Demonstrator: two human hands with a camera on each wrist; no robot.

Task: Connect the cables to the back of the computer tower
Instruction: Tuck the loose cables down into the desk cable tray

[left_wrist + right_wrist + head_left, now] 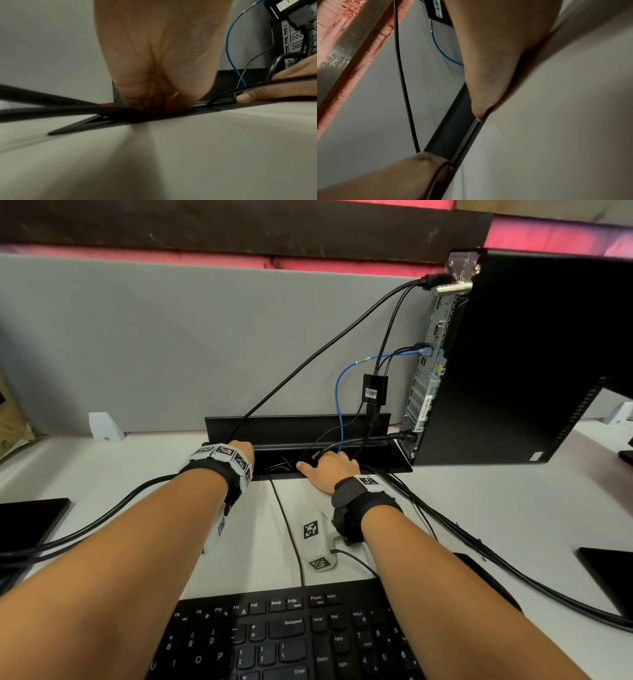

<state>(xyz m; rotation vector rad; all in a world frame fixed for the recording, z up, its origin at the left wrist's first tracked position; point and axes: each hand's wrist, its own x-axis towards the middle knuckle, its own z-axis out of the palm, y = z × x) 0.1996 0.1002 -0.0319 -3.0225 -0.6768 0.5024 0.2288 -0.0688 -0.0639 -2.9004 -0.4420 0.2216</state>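
Note:
The black computer tower (pixel 513 354) stands at the right, its back panel (pixel 424 364) facing left. Black cables at its top, a blue network cable (pixel 339 398) and a thick power cable (pixel 404 435) are plugged in. All of them drop into an open black cable hatch (pixel 291 426) in the desk. My left hand (pixel 241 451) reaches into the hatch's left end. Its fingers (pixel 145 93) are curled down where black cables enter. My right hand (pixel 325 467) rests on the hatch's front rim with its thumb (pixel 247 96) straight. Its fingers dip inside, hidden, beside the power cable.
A small black adapter box (pixel 375 390) hangs on its cables above the hatch. A black keyboard (pixel 291 638) lies in front of me. Thick black cables (pixel 102 518) cross the white desk (pixel 479 501) on both sides. A grey partition (pixel 171 344) closes off the back.

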